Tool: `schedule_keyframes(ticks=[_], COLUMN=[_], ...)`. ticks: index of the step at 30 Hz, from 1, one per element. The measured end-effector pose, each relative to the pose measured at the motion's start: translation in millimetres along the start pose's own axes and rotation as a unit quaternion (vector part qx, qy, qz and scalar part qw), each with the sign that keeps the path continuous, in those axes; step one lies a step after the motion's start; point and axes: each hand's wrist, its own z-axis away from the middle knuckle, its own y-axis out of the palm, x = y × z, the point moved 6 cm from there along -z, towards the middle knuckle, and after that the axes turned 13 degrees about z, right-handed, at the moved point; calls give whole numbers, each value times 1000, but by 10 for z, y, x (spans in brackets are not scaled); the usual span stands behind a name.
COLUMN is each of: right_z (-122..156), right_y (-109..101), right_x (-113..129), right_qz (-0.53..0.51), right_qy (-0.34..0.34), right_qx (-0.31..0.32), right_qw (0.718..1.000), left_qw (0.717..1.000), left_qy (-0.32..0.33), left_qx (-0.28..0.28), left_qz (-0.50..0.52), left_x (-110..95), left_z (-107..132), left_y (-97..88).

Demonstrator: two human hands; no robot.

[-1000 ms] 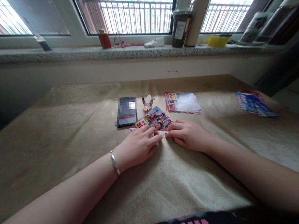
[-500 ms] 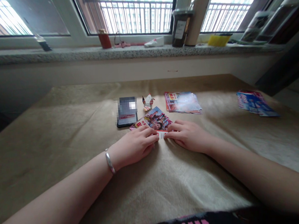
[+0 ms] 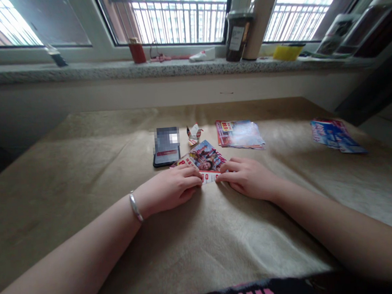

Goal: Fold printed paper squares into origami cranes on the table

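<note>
A colourful printed paper sheet lies on the beige cloth-covered table in front of me. My left hand, with a silver bracelet on the wrist, rests with curled fingers pressing the sheet's near left edge. My right hand presses the near right edge with its fingertips pinched on the paper. Both hands meet at the sheet's near corner.
A dark phone lies just left of the sheet, and a small folded paper figure sits behind it. A stack of printed sheets lies further right, another sheet far right. The windowsill holds a red cup, jars and a yellow container.
My left hand and forearm have slid back to the left along the sheet's near edge, uncovering more of the paper. My right hand has barely moved.
</note>
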Motion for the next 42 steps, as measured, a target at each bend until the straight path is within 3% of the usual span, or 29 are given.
schedule_keyframes(ticks=[23,42], right_z=[42,119], right_y=[-27,-26], right_x=[-20,-127], right_qz=[4,-12], right_qy=[2,5], right_qx=[6,12], right_qw=[1000,1000], left_qw=[998,995], left_qy=[-11,-11], left_qx=[-7,33], left_qz=[57,94], left_x=[99,173], left_z=[0,53], left_y=[-71,-125])
